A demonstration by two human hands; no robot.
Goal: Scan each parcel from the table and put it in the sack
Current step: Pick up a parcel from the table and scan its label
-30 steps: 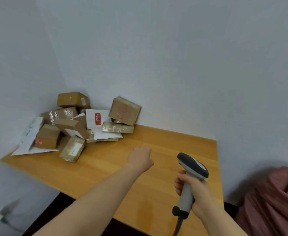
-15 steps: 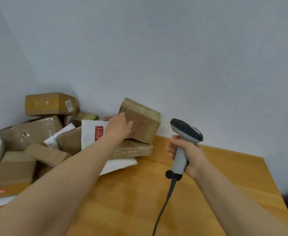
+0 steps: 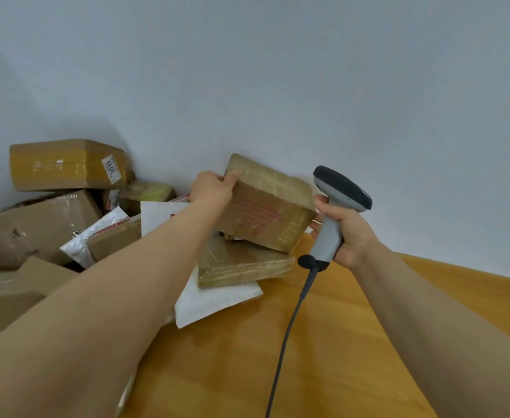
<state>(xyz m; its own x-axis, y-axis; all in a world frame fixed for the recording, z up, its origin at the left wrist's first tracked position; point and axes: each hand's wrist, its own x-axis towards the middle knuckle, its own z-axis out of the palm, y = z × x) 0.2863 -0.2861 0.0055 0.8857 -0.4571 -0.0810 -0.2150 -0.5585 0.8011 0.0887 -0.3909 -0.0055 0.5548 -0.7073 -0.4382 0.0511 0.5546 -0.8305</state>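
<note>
A taped brown cardboard parcel (image 3: 267,206) with faint red print leans against the wall on top of the pile. My left hand (image 3: 213,188) grips its upper left edge, thumb on the front face. My right hand (image 3: 342,230) holds a grey and black barcode scanner (image 3: 336,203) by its handle, just right of that parcel, fingertips touching the parcel's right corner. The scanner's dark cable (image 3: 289,330) hangs down over the wooden table (image 3: 338,342). The sack is out of view.
A heap of parcels fills the left corner: a flat taped box (image 3: 241,263) on a white mailer (image 3: 214,300), a yellow-brown box with a label (image 3: 66,164), a large brown box (image 3: 39,224), a silver bag (image 3: 96,230). Grey walls stand behind and left.
My head moved closer to the pile. My left hand went from resting on the parcel's front to gripping its upper left edge. The scanner hand moved up beside the parcel.
</note>
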